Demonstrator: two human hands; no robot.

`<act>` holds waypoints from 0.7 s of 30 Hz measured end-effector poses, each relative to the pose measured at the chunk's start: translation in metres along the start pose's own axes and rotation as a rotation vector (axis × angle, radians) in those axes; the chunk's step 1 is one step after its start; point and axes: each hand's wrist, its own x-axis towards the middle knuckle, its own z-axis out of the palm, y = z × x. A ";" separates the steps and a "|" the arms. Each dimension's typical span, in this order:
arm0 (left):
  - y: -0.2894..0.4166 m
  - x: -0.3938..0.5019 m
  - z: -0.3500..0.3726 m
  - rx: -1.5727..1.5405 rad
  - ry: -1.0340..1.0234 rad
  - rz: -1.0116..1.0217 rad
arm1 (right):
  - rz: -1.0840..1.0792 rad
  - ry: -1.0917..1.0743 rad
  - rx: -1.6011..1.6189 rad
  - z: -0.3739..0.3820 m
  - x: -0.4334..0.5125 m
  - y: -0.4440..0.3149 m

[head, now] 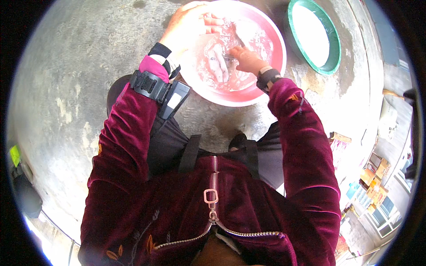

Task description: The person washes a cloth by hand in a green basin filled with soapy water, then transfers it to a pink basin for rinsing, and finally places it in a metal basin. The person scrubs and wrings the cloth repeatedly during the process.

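Observation:
A round pink plastic basin [281, 56] of water stands on the floor in front of me. My left hand [191, 23] is over its upper left side, fingers apart and pointing inward, partly washed out by glare. Reaching in from the right, my right hand [248, 60] has its fingers bent at the water; whether they pinch anything is unclear. Left of those fingertips lies a long, pale, wet fabric-like piece [217, 65] with dark marks. Another whitish piece [245, 30] sits beyond my right hand, a dark strip running from it towards my fingers.
A green oval tub [336, 50] with bright white contents stands right of the basin. The concrete floor [66, 83] has wet patches around both vessels. Cardboard boxes [377, 193] are piled at the far right. A dark object [28, 196] lies at the left edge.

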 end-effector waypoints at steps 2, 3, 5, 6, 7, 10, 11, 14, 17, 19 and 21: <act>-0.003 -0.001 0.003 0.009 0.000 0.004 | -0.022 -0.073 -0.082 0.021 0.000 -0.006; -0.002 -0.001 0.002 0.001 0.003 -0.005 | -0.026 -0.141 -0.152 0.026 0.002 -0.009; -0.003 -0.004 0.004 -0.012 -0.005 -0.007 | -0.039 -0.078 0.021 0.036 0.000 -0.017; -0.003 -0.005 0.005 -0.018 -0.015 0.000 | -0.018 -0.112 0.052 0.037 -0.003 -0.020; -0.003 -0.006 0.005 -0.026 -0.023 0.007 | 0.016 -0.185 0.075 0.034 -0.005 -0.022; -0.001 -0.007 0.005 -0.013 -0.027 0.001 | 0.002 -0.278 0.161 0.007 -0.008 -0.017; 0.000 -0.007 0.004 -0.007 -0.023 0.005 | -0.036 -0.286 0.187 -0.005 -0.009 -0.014; 0.000 -0.007 0.001 0.005 -0.017 0.012 | 0.164 -0.131 0.448 -0.042 -0.011 -0.012; -0.002 -0.006 -0.004 0.001 -0.040 0.025 | 0.024 -0.013 0.770 -0.088 -0.017 -0.016; -0.004 -0.005 -0.007 -0.008 -0.078 0.057 | 0.060 0.108 0.979 -0.124 -0.035 -0.022; -0.005 -0.003 -0.010 -0.016 -0.055 0.057 | -0.063 0.210 1.188 -0.154 -0.049 -0.033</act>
